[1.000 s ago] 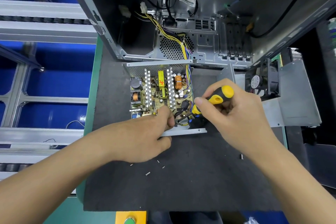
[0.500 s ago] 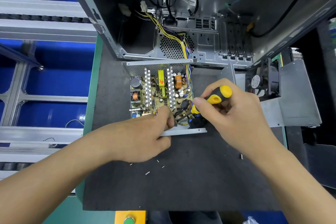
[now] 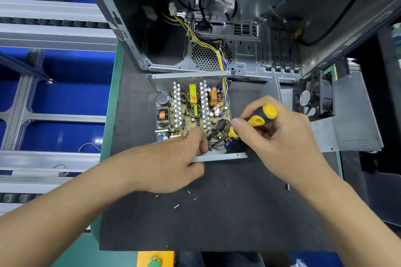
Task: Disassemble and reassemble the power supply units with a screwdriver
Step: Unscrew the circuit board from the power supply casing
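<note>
Computer case (image 3: 249, 34): open, standing at the back of the dark mat (image 3: 217, 219).
Power supply (image 3: 193, 115): open on the mat just in front of the case, circuit board showing, wires running up into the case.
Cover with fan (image 3: 338, 115): lies to the right of the power supply.
Left hand (image 3: 171, 162): fingers curled, gripping the power supply's near edge.
Right hand (image 3: 280, 136): wrapped around the screwdriver (image 3: 256, 118), whose tip points down into the near right corner of the power supply.
Screws (image 3: 176, 206): several lie loose on the mat near the left wrist.
</note>
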The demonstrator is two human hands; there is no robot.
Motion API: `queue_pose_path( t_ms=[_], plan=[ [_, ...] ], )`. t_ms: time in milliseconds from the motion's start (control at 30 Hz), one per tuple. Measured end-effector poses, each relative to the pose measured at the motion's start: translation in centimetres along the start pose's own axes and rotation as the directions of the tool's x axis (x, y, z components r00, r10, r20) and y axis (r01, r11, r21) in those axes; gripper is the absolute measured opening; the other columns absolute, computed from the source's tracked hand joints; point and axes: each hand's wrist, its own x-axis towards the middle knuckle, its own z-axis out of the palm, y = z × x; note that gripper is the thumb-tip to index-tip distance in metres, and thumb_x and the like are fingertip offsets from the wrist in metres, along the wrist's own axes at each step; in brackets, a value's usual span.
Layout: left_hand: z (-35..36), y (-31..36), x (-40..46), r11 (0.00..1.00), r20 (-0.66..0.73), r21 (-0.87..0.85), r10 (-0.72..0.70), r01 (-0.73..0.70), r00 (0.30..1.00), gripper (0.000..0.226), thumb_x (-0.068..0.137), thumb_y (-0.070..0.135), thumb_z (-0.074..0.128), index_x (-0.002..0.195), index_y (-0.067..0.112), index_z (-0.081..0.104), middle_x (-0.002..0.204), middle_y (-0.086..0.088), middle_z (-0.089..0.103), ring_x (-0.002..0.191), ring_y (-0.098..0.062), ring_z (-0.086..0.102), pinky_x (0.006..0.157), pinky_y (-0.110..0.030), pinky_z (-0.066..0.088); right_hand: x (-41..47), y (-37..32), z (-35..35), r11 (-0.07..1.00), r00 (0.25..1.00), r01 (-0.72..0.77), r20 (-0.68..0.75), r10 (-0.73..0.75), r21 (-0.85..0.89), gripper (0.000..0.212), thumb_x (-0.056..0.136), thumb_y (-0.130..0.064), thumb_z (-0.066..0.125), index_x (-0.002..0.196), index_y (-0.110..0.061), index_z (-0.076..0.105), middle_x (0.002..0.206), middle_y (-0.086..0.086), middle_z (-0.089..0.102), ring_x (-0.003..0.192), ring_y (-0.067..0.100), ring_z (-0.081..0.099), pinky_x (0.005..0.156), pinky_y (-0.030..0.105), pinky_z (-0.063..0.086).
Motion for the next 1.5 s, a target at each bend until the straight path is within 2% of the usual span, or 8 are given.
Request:
queue_pose_path(
  t_ms=[633, 833, 1000, 1100, 1200, 1300, 1367, 1500],
  plan=[
    [-0.1, 0.1, 0.1, 1.000, 0.007, 0.005, 0.013, -0.013, 1.000, 0.018, 0.099, 0.039, 0.047, 0.100, 0.039, 0.029, 0.092, 0.006, 0.057, 0.075, -0.014, 0.057, 0.073, -0.037, 0.050, 0.3, -2.2, -0.5, 0.964, 0.981, 0.163, 0.135, -0.136, -0.212, 0.020, 0.079, -0.040, 0.076, 0.081, -0.022, 0.067, 0.076, -0.006, 0.061, 0.070, 0.013, 0.055, 0.062, 0.011, 0.039],
    [-0.2, 0.1, 0.1, 1.000, 0.015, -0.003, 0.023, -0.023, 1.000, 0.017, 0.099, 0.037, 0.048, 0.103, 0.036, 0.031, 0.089, 0.002, 0.057, 0.076, -0.020, 0.058, 0.074, -0.041, 0.051, -0.1, -3.1, -0.7, 0.967, 0.983, 0.112, 0.165, -0.075, -0.229, 0.033, 0.077, -0.035, 0.079, 0.091, -0.032, 0.050, 0.070, -0.011, 0.056, 0.067, 0.010, 0.057, 0.062, 0.017, 0.046],
    [-0.2, 0.1, 0.3, 0.999, 0.003, 0.034, 0.015, -0.015, 1.000, 0.019, 0.099, 0.038, 0.047, 0.092, 0.039, 0.029, 0.090, 0.001, 0.058, 0.075, -0.016, 0.058, 0.068, -0.033, 0.047, 0.1, -5.1, -0.6, 0.843, 0.949, 0.249, 0.296, -0.113, -0.478, 0.025, 0.086, -0.047, 0.059, 0.091, -0.025, 0.048, 0.076, -0.012, 0.049, 0.066, 0.012, 0.048, 0.060, 0.025, 0.040],
    [-0.2, 0.1, 0.4, 0.999, 0.005, 0.021, 0.029, -0.029, 1.000, 0.019, 0.099, 0.035, 0.048, 0.092, 0.037, 0.031, 0.087, 0.000, 0.058, 0.071, -0.016, 0.055, 0.066, -0.033, 0.045, 1.0, -6.6, -0.7, 0.752, 0.915, 0.334, 0.387, -0.114, -0.568, 0.015, 0.088, -0.035, 0.049, 0.097, -0.023, 0.048, 0.089, -0.009, 0.045, 0.075, 0.017, 0.049, 0.057, 0.025, 0.032],
    [-0.3, 0.2, 0.4, 1.000, 0.012, -0.004, 0.023, -0.023, 1.000, 0.014, 0.099, 0.034, 0.048, 0.103, 0.031, 0.036, 0.089, 0.001, 0.059, 0.071, -0.016, 0.055, 0.068, -0.034, 0.046, 2.3, -7.4, -0.7, 0.536, 0.880, 0.427, 0.470, -0.063, -0.728, 0.010, 0.098, -0.029, 0.047, 0.101, -0.020, 0.050, 0.093, -0.003, 0.050, 0.083, 0.023, 0.056, 0.059, 0.024, 0.035],
    [-0.4, 0.4, 0.4, 1.000, 0.011, 0.005, 0.023, -0.024, 1.000, 0.016, 0.098, 0.032, 0.048, 0.109, 0.027, 0.037, 0.090, 0.001, 0.058, 0.073, -0.015, 0.055, 0.067, -0.031, 0.044, 2.8, -8.4, -0.1, 0.337, 0.828, 0.516, 0.560, 0.042, -0.788, 0.009, 0.101, -0.026, 0.049, 0.095, -0.021, 0.044, 0.073, -0.002, 0.041, 0.072, 0.028, 0.049, 0.059, 0.032, 0.037],
    [-0.5, 0.5, 0.4, 0.999, 0.005, 0.017, 0.030, -0.030, 1.000, 0.018, 0.098, 0.031, 0.048, 0.110, 0.025, 0.036, 0.086, 0.001, 0.056, 0.071, -0.013, 0.053, 0.062, -0.028, 0.040, 2.7, -9.2, 0.2, 0.371, 0.812, 0.509, 0.577, 0.094, -0.777, 0.010, 0.101, -0.027, 0.047, 0.096, -0.022, 0.041, 0.072, -0.001, 0.034, 0.071, 0.029, 0.045, 0.059, 0.034, 0.037],
    [-0.4, 0.5, 0.3, 0.999, -0.005, 0.028, 0.026, -0.026, 1.000, 0.018, 0.098, 0.031, 0.048, 0.109, 0.023, 0.036, 0.087, -0.001, 0.057, 0.072, -0.015, 0.052, 0.064, -0.030, 0.041, 3.1, -9.9, 0.4, 0.475, 0.760, 0.466, 0.612, 0.218, -0.747, 0.014, 0.092, -0.014, 0.051, 0.105, -0.018, 0.046, 0.104, 0.000, 0.034, 0.077, 0.024, 0.048, 0.072, 0.040, 0.051]
  ],
)
